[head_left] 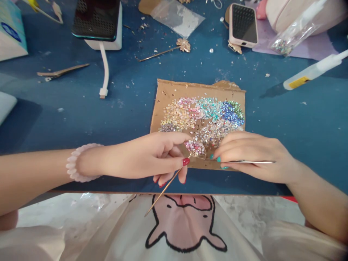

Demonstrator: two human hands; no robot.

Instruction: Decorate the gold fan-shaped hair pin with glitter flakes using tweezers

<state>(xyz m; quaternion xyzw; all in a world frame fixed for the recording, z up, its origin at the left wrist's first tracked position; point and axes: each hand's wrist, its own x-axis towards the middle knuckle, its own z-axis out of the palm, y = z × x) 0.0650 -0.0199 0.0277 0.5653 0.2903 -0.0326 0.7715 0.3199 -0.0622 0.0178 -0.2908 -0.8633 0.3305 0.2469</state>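
Observation:
Between its thumb and fingers, my left hand (146, 154) pinches a gold hairpin (166, 189) whose long thin stem slants down toward my lap. Its flat head carries pink and pearly stone chips (196, 148). My right hand (252, 152) is closed on metal tweezers (252, 162), their tips beside the hairpin head; whether they hold a chip I cannot tell. Both hands are over a piece of cardboard (170, 88) covered with loose chips in yellow, pink, turquoise, blue, green and clear patches (209, 108).
Beyond the cardboard lie another gold hairpin (160, 53), a zip bag (176, 18) and a pink-cased phone (243, 25). A glue bottle (307, 74) lies right. On the left are pointed tweezers (63, 70), a white cable (104, 72), a black-topped device (96, 20) and a tissue pack (12, 30).

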